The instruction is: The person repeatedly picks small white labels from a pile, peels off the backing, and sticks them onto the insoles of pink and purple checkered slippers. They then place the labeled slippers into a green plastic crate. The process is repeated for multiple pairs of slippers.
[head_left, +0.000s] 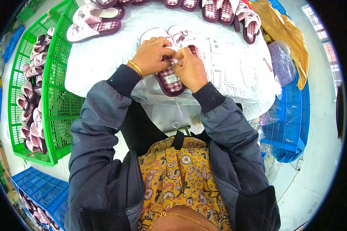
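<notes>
A pair of pale pink and white slippers (184, 35) with dark red checked insoles lies on the plastic-covered table, toes pointing away from me. A printed figure shows on the right slipper's upper, and a small pale label sits on the heel end. From the left, my left hand (155, 55) bends over the uppers, fingers closed at their inner edges. My right hand (190, 70) meets it there in a pinch, thumb and fingers on the same pale pink edge. My fingers hide whatever small part lies between them.
More slippers (97, 22) stand along the table's far side. Printed sheets (229, 69) lie under clear plastic at right. A green crate (59, 81) of slippers stands left, a blue crate (42, 188) below it. Another blue crate (285, 119) and tan cloth (283, 32) are at right.
</notes>
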Demonstrator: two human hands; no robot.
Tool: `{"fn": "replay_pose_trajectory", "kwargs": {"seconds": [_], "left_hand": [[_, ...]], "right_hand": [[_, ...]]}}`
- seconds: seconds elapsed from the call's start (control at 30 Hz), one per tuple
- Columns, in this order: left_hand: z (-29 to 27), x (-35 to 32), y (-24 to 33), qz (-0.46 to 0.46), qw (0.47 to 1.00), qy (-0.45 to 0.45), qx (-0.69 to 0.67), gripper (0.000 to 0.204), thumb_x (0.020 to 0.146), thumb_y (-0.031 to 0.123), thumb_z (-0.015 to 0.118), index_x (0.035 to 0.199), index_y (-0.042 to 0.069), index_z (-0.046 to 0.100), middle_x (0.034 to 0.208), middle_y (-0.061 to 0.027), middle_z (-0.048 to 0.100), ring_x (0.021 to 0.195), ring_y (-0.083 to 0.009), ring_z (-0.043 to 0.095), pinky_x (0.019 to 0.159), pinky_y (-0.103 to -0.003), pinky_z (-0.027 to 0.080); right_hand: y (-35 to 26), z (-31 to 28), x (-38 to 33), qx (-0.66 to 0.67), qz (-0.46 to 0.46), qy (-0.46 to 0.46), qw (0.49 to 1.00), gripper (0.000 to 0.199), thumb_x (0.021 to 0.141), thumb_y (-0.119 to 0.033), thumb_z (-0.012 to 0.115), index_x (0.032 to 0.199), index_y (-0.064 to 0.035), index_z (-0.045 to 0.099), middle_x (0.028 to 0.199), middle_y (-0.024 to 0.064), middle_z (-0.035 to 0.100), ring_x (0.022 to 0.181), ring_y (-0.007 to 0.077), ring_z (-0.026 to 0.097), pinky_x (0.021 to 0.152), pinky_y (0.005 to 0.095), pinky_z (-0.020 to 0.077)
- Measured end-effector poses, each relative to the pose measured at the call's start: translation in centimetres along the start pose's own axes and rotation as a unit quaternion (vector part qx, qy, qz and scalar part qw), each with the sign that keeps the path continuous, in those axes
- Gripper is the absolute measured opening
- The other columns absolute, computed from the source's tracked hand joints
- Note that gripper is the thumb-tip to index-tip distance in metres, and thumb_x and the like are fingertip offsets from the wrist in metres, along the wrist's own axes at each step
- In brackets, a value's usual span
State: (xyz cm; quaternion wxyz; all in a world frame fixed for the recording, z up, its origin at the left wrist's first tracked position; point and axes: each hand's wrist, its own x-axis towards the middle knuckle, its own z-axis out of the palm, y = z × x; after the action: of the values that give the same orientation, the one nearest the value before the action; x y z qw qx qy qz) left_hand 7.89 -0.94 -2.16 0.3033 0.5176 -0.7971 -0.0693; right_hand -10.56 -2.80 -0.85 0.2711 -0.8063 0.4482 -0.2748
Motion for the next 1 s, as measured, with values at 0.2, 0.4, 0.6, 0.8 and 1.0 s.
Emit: {"fn": "replay_pose_trajectory", "kwargs": {"seconds": [0.2,0.4,0.6,0.8,1.0], "left_hand": [[0.3,0.0,-0.3,0.009,1.0,0.007,-0.013,0.025,0.073,0.019,0.069,0.097,0.018,0.072,0.11,-0.0037,0.059,0.106,-0.0276,0.055,0.094,-0.041,0.039],[0.7,0.1,-0.9,0.021,0.999,0.014,-0.029,0.019,0.075,0.016,0.068,0.093,0.015,0.072,0.106,-0.0045,0.06,0.103,-0.0278,0.055,0.091,-0.041,0.041],[0.8,1.1,-1.0,0.06,0.998,0.002,0.026,0.011,0.077,0.014,0.068,0.087,0.009,0.068,0.099,-0.0073,0.061,0.097,-0.0292,0.057,0.087,-0.039,0.044],[0.5,2.1,-0.9,0.098,0.989,-0.03,0.103,0.011,0.074,0.004,0.063,0.084,0.007,0.067,0.096,-0.0112,0.061,0.098,-0.0296,0.059,0.088,-0.04,0.046],[-0.3,1.2,-0.8,0.073,0.995,-0.014,0.059,0.011,0.082,0.005,0.058,0.092,0.003,0.061,0.098,-0.0129,0.058,0.097,-0.0313,0.058,0.085,-0.039,0.049]], "right_hand": [[-0.1,0.0,0.0,-0.017,-0.013,0.014,1.0,0.019,0.077,-0.003,0.064,0.093,-0.0056,0.055,0.078,0.0194,0.065,0.075,0.0395,0.065,0.066,0.0494,0.0493],[-0.6,0.6,0.1,-0.065,-0.03,0.036,0.997,0.017,0.078,-0.005,0.064,0.093,-0.0059,0.055,0.079,0.0187,0.066,0.076,0.0399,0.065,0.066,0.0499,0.0494],[-0.7,0.2,0.1,-0.034,-0.031,0.039,0.998,0.019,0.078,-0.007,0.067,0.093,-0.0058,0.056,0.078,0.0169,0.067,0.077,0.0386,0.066,0.066,0.049,0.0499],[0.8,-0.7,-0.2,0.073,-0.037,0.017,0.996,0.023,0.078,-0.012,0.072,0.096,-0.0029,0.059,0.083,0.0162,0.068,0.074,0.0325,0.067,0.066,0.0402,0.0524],[-1.4,-4.9,-6.5,-0.03,-0.105,-0.048,0.993,0.032,0.076,-0.028,0.077,0.097,-0.0076,0.064,0.087,0.0071,0.063,0.081,0.026,0.061,0.07,0.0368,0.0495]]}}
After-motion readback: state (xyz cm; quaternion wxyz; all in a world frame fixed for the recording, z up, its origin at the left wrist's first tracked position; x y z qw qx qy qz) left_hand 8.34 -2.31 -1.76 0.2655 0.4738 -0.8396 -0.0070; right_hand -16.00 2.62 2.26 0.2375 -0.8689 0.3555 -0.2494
